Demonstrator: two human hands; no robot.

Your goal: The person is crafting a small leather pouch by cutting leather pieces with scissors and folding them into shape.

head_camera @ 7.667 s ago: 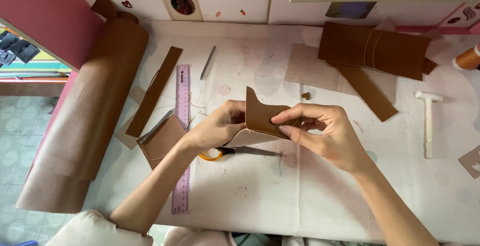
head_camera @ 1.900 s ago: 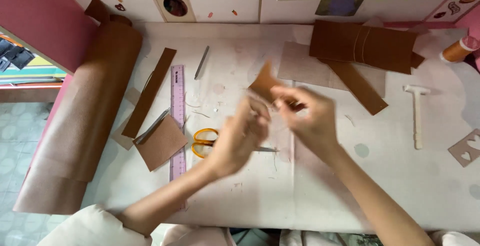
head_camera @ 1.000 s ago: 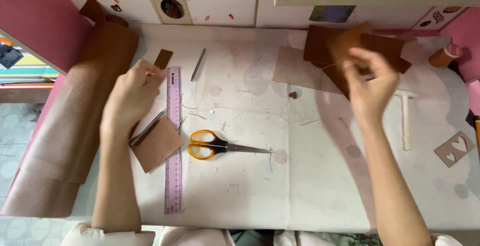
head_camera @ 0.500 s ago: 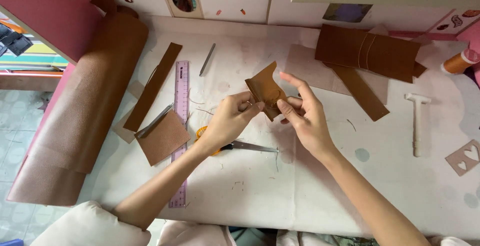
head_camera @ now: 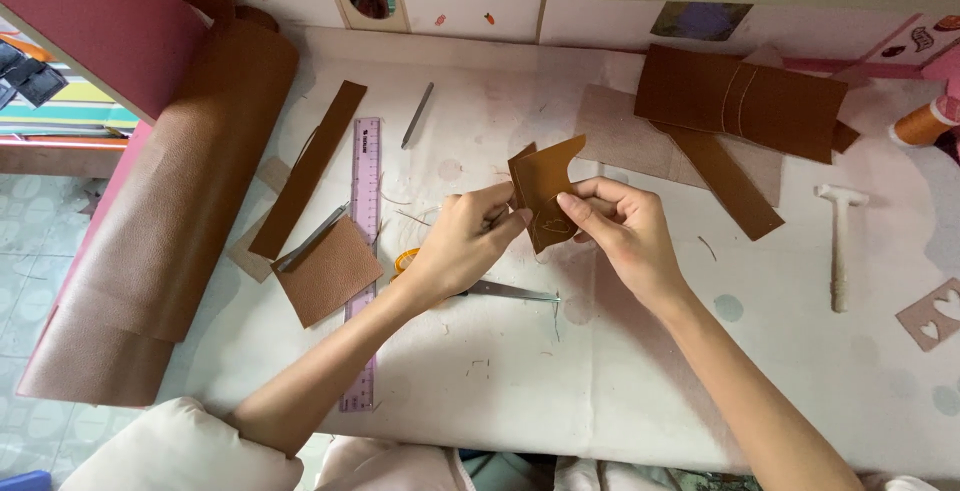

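My left hand point(head_camera: 462, 241) pinches the left edge of a small tan leather piece point(head_camera: 543, 191) and my right hand point(head_camera: 617, 231) pinches its lower right side, so both are closed on it and it hangs in the air above the middle of the desk point(head_camera: 600, 391), touching nothing else. With only fingertips gripping, I judge it could slip or twist out and drop onto the scissors point(head_camera: 490, 286) lying just beneath my left hand; squeezing too hard could crease the leather. The piece is stiff and folded or doubled, I think, though my fingers hide the seam, with a curved notch cut from its top edge. Toward the desk's left edge lie a purple ruler point(head_camera: 362, 251) and a big leather roll point(head_camera: 170, 201).
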